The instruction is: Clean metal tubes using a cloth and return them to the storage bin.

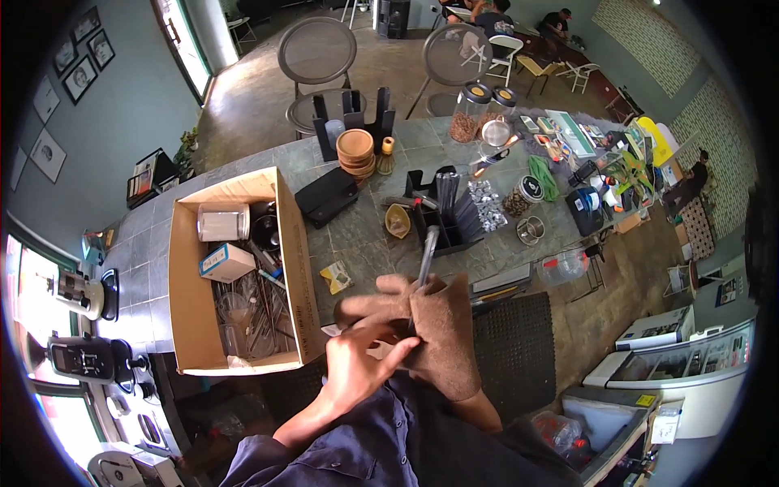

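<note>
In front of my body, a brown cloth [445, 345] drapes over my right hand [393, 304], hiding most of it; some of its fingers seem to reach out on the left. A slim, shiny metal utensil [428, 256] stands up out of the cloth, its exact kind unclear. My bare left hand [357, 365] is closed near the utensil's lower part, thumb pointing right against the cloth. Something pale shows around its fingers, too hidden to name. Just beyond both hands are a small yellow-and-white packet [335, 277] and a black compartment organizer [446, 219] holding dark slim items.
An open cardboard box [294, 284] with a jar and utensils stands left. Across the counter sit a black case [327, 197], stacked wooden coasters [355, 148], a bamboo whisk [386, 154] and lidded jars [469, 114]. Clutter crowds the right end; a black mat [515, 349] lies below.
</note>
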Demonstrator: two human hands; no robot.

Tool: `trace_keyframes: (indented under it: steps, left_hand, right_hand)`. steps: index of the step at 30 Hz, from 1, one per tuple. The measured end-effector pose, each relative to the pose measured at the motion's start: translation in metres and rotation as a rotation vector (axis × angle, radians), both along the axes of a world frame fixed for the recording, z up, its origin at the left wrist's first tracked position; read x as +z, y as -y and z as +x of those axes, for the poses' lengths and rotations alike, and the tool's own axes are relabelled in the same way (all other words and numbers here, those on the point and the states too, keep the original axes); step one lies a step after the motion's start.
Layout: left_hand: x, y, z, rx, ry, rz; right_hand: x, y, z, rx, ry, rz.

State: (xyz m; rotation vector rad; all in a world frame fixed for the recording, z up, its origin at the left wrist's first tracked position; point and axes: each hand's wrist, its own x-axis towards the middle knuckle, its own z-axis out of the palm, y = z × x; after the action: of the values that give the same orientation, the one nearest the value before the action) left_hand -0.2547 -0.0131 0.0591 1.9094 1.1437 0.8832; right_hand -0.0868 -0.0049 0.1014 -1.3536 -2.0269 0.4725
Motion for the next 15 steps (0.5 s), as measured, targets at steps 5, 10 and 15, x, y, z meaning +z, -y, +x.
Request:
trace_keyframes:
  steps: [5,10,15]
  left_hand:
    - [0.017,-0.022,0.019,0.145,0.091,0.205]
    - [0.021,-0.037,0.062,0.114,0.249,0.015]
    - [0.025,-0.055,0.094,0.094,0.458,-0.298]
  right_hand:
    - [-0.004,0.015,0.015,-0.257,0.563,-0.065]
    - [-0.027,0.012,0.038,-0.233,0.735,-0.035]
    - [-0.016,0.01,0.072,-0.237,0.806,-0.118]
